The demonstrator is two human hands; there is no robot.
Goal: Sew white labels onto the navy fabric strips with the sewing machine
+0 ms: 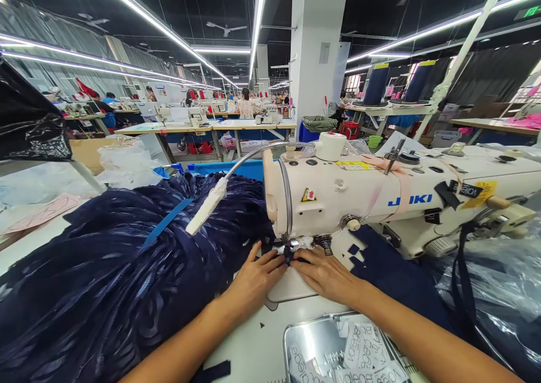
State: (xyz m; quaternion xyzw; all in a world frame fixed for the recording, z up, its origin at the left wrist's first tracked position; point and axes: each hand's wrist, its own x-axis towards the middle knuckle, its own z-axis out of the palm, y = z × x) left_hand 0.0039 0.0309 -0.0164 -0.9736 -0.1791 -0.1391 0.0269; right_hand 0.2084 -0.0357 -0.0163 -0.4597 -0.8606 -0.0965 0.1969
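Note:
A cream JUKI sewing machine [338, 188] stands before me, its needle area just beyond my fingertips. My left hand [262, 273] lies palm down left of the presser foot [291, 245], its outermost finger spread away and its other fingertips on a small navy fabric piece [289, 257]. From the other side, my right hand [325, 273] has its fingers bent together on the same piece, close under the foot. Fingers and foot cover most of that piece. A large heap of navy fabric pieces [127, 281] lies left of my left hand, with a blue strip [167, 222] across it.
A metal tray [291, 338] with printed labels [361, 346] sits below my right forearm. Navy cloth [393, 276] and clear plastic [499, 281] lie at right. A bendable lamp [207, 205] hangs over the heap. Thread cones [376, 84], work tables and people are farther back.

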